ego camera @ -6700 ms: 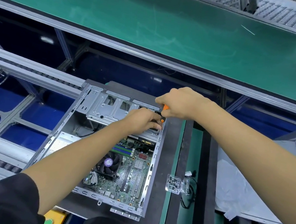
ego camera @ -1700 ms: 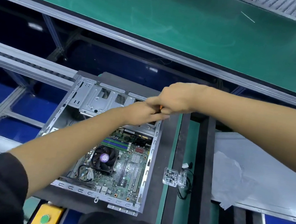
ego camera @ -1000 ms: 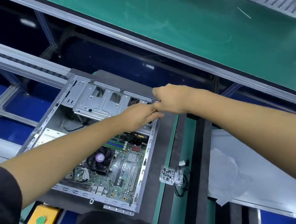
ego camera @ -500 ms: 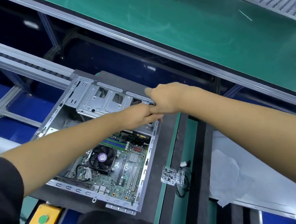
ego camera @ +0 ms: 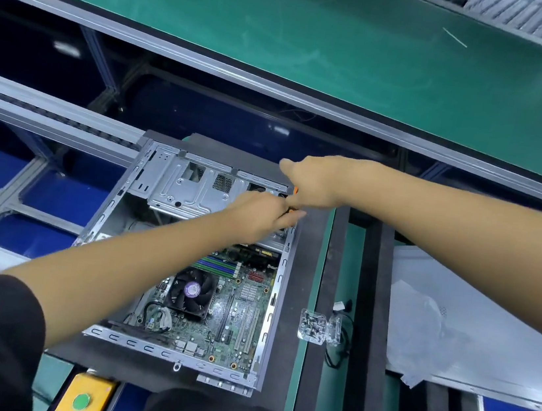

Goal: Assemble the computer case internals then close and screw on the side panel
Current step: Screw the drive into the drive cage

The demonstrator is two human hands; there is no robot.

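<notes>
Both hands work the case's far corner: right hand [ego camera: 313, 185] gripping an orange-handled screwdriver [ego camera: 295, 191], left hand [ego camera: 261, 214] steadying its tip with loosely extended fingers, likely fastening the drive cage [ego camera: 188, 191]; next, seat and turn squarely.

Bright overhead light (soft, bowed edges)

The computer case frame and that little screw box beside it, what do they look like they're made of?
Computer case frame: apparently bare sheet metal, dull silver-grey, with punched slots along folded edges. Screw box: probably clear glossy plastic, since small dark parts show through it.

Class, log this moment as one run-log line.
stage: fastening drive cage | right hand: grips orange-handled screwdriver | left hand: steadies tip | side panel: off
</notes>
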